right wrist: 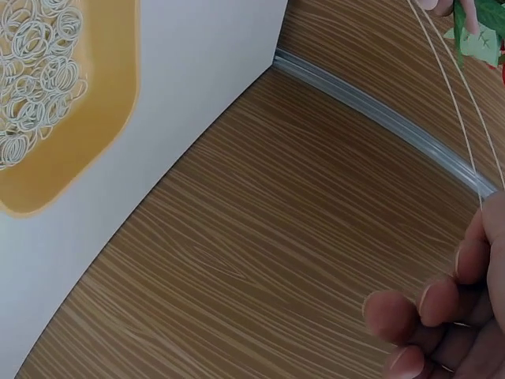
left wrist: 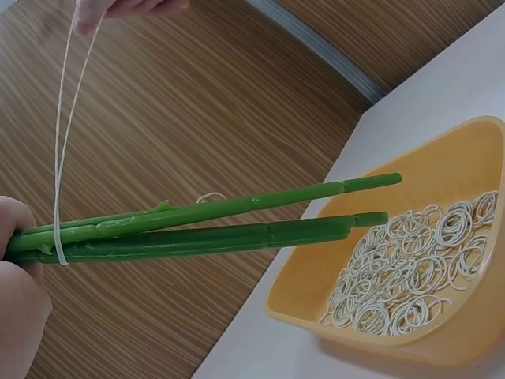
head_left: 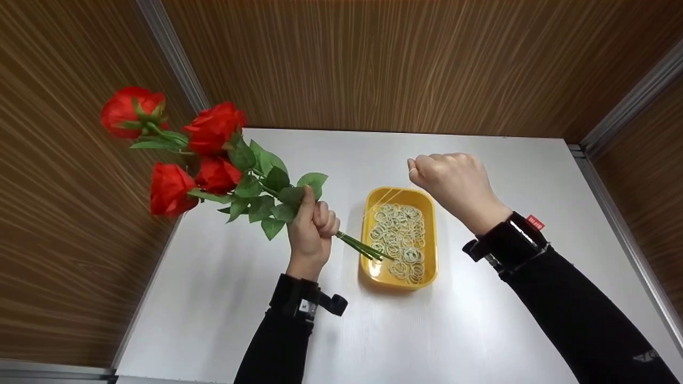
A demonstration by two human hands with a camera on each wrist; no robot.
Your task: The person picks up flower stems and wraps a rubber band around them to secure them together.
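Head view showed the left hand (head_left: 311,230) clamped on the rose stems (head_left: 363,247), right hand (head_left: 453,184) pinching the stretched rubber band (left wrist: 61,150); steady tension would suit another wrap.

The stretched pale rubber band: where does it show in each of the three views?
Head: pale rubber band runs faintly from the right hand towards the green stems.
Left wrist: looped round the stems, far left, stretching up.
Right wrist: two thin lines, upper right.
Shared landmark: yellow plastic tray of bands.
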